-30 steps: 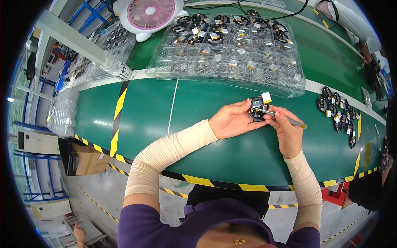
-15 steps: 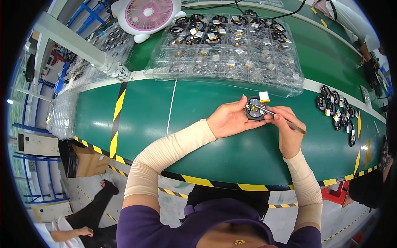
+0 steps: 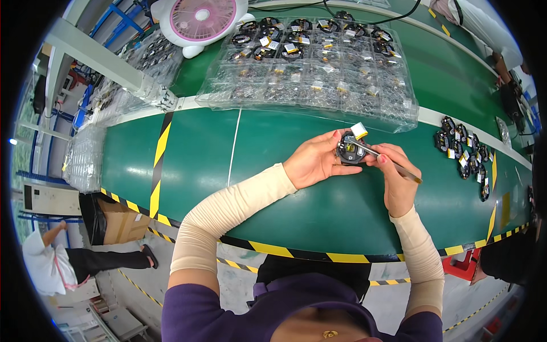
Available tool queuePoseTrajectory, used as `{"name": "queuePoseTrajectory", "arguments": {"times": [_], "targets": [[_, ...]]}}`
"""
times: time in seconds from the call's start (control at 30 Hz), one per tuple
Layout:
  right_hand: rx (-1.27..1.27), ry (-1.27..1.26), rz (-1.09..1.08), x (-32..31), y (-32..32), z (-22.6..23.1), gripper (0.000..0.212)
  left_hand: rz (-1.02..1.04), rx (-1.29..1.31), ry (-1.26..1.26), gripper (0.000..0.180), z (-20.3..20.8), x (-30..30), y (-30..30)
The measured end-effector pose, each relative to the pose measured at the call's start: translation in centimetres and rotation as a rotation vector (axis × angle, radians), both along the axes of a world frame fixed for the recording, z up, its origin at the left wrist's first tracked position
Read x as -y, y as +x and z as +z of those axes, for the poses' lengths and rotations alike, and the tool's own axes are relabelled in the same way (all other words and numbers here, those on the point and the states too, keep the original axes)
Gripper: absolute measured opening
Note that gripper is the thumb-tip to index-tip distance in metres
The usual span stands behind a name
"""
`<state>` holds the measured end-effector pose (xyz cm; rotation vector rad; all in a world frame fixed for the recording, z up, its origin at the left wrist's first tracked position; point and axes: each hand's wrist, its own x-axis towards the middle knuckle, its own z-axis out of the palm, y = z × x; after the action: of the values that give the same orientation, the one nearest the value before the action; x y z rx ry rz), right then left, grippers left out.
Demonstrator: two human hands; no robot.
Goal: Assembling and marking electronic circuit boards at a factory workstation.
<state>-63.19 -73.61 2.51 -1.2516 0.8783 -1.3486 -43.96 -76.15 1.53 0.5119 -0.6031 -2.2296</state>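
My left hand (image 3: 317, 162) is closed on the edge of a round black electronic module (image 3: 349, 154), holding it above the green work surface. A small white battery pouch with a yellow edge (image 3: 359, 130) sticks out at the module's top. In my right hand (image 3: 397, 172) is a pair of metal tweezers (image 3: 393, 163), held like a pen between thumb and fingers. The tips reach down to the module's face near its upper left. Whether they grip any small part there is too fine to make out.
Beyond my hands lie stacked clear plastic trays (image 3: 313, 74) with similar modules in their far rows. Several loose modules (image 3: 464, 149) lie at the right. A pink and white fan (image 3: 203, 17) stands at the back, beside a white post (image 3: 108, 60). Another person (image 3: 74, 259) walks at the lower left.
The module has turned slightly in my left hand, and its white battery has shifted a little left. The tweezers stay on the module's face. At the lower left the other person has moved.
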Motion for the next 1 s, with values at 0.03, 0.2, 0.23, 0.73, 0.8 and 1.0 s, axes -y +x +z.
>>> {"name": "queuePoseTrajectory", "arguments": {"times": [0.03, 0.2, 0.23, 0.73, 0.8, 1.0], "targets": [[-0.015, -0.014, 0.002, 0.0, 0.0, 0.1, 0.017, 0.027, 0.018, -0.012, 0.045, 0.0, 0.0, 0.0], [-0.059, -0.038, 0.008, -0.1, 0.1, 0.2, 0.016, 0.067, 0.043, -0.041, 0.037, 0.5, 0.0, -0.1], [-0.071, -0.041, 0.017, 0.0, 0.0, 0.1, 0.016, 0.081, 0.128, -0.104, 0.037, 0.5, -0.1, -0.2], [-0.358, -0.229, -0.007, -0.3, 0.4, -0.4, 0.015, 0.081, 0.244, -0.103, 0.026, -0.5, -0.1, -0.6], [-0.37, -0.241, -0.019, -0.3, 0.4, -0.6, 0.015, 0.082, 0.238, -0.094, 0.026, -0.6, 0.0, -0.6], [-0.531, -0.398, 0.022, -0.2, 0.2, -0.5, 0.015, 0.084, 0.24, -0.101, 0.026, -0.8, 0.0, -0.7]]}}
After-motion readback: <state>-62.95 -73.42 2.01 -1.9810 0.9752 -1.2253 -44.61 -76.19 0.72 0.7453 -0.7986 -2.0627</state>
